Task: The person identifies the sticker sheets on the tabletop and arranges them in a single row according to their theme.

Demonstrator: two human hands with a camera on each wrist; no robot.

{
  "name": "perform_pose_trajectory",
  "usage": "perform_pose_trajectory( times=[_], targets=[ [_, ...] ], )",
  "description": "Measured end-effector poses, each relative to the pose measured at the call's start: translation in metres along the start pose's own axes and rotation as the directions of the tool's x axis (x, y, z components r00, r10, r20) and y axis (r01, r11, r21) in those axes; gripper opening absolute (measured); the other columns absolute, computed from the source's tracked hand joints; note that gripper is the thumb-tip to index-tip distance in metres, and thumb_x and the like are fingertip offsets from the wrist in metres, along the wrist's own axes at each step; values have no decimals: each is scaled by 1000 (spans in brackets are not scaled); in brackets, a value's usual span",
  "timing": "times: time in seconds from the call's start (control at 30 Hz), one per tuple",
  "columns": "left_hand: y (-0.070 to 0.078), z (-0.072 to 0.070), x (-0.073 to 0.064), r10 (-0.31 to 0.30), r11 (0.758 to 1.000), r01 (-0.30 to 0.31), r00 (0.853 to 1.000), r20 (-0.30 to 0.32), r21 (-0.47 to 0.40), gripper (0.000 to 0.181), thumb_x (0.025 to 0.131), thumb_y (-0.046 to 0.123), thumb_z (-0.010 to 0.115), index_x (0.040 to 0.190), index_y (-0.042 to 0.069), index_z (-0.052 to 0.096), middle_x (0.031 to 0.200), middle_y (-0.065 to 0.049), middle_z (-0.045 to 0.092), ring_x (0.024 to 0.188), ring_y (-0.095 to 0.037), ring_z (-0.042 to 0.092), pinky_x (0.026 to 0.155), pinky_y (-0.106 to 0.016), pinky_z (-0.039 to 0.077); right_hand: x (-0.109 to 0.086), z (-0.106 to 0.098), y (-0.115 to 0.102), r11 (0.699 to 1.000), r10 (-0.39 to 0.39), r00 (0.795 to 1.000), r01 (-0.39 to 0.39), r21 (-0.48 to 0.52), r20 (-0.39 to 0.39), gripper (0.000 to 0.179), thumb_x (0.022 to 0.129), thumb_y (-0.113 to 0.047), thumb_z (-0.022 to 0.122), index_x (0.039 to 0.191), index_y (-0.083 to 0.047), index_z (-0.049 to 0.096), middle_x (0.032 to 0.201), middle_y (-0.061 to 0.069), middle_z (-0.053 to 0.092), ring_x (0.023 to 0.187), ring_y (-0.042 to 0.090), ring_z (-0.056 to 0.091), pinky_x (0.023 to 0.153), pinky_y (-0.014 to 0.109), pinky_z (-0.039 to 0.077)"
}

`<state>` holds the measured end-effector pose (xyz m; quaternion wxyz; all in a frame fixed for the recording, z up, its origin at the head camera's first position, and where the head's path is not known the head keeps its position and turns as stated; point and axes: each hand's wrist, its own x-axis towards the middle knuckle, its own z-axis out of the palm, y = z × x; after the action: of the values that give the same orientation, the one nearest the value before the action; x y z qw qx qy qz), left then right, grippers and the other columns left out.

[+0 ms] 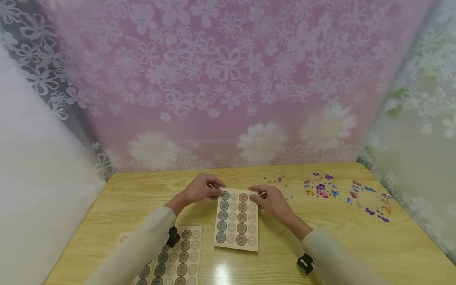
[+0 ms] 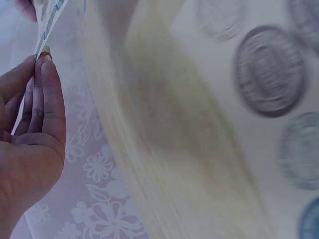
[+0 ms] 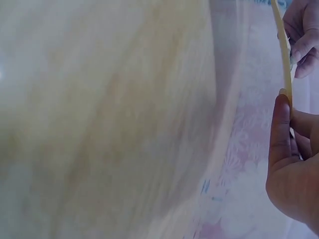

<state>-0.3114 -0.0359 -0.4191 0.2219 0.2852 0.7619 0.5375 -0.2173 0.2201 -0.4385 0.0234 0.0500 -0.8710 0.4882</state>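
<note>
A cream sheet of round stickers (image 1: 236,227), in columns of blue-grey, pale and brown circles, is held up by its far edge over the wooden table. Its far left corner is pinched between the thumb and fingers of my left hand (image 1: 204,189). At the far right corner my right hand (image 1: 273,201) pinches it the same way. In the left wrist view the sheet appears nearly edge-on above the left hand (image 2: 37,129). The right wrist view also has its thin edge between the thumb and fingers of the right hand (image 3: 294,159).
More sticker sheets (image 1: 183,255) lie at the front left, partly beneath the left forearm. Small colourful pieces (image 1: 322,190), some butterfly-shaped, are scattered over the table's right side. A flowered pink curtain (image 1: 213,99) hangs behind the table (image 1: 142,202).
</note>
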Motion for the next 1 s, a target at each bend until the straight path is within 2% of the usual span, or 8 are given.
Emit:
perform_pose_trajectory(
  times=[0.17, 0.33, 0.53, 0.73, 1.0],
  targets=[
    [-2, 6, -19, -24, 1000, 24, 999, 39, 16, 22, 87, 3, 69, 108, -2, 69, 87, -12, 65, 80, -36, 65, 74, -47, 54, -14, 10, 1, 998, 18, 998, -21, 53, 57, 33, 91, -12, 67, 121, -1, 64, 88, 5, 60, 69, 16, 63, 60, 39, 54],
    [-7, 10, -39, -38, 998, 35, 998, 56, 51, 20, 86, 3, 70, 105, -3, 70, 87, -10, 66, 77, -28, 66, 71, -40, 56, -23, 21, -2, 994, 10, 991, -24, 107, 134, 34, 91, -12, 66, 120, 4, 63, 87, 8, 58, 72, 17, 64, 59, 36, 55],
    [-15, 12, -59, -29, 988, 19, 998, 61, 154, 18, 85, 7, 72, 102, 0, 72, 86, -5, 67, 78, -16, 63, 69, -29, 53, -30, 33, -7, 998, -6, 981, -6, 61, 193, 30, 90, -9, 67, 116, 5, 65, 82, 4, 58, 70, 14, 63, 56, 30, 54],
    [-19, 14, -71, -2, 967, -15, 998, 65, 253, 16, 84, 8, 73, 99, 1, 72, 86, -3, 67, 77, -16, 62, 66, -28, 51, -34, 42, -9, 996, 16, 968, -38, 84, 251, 29, 90, -7, 66, 117, 6, 64, 81, 6, 58, 69, 15, 64, 56, 30, 54],
    [-23, 18, -76, 34, 921, -54, 998, 59, 387, 11, 84, 7, 73, 95, 6, 74, 84, 3, 67, 74, -9, 61, 65, -26, 51, -34, 49, -10, 999, 1, 962, -10, 30, 275, 29, 90, -7, 66, 116, 7, 64, 76, 3, 60, 65, 14, 62, 55, 27, 52]
  ],
)
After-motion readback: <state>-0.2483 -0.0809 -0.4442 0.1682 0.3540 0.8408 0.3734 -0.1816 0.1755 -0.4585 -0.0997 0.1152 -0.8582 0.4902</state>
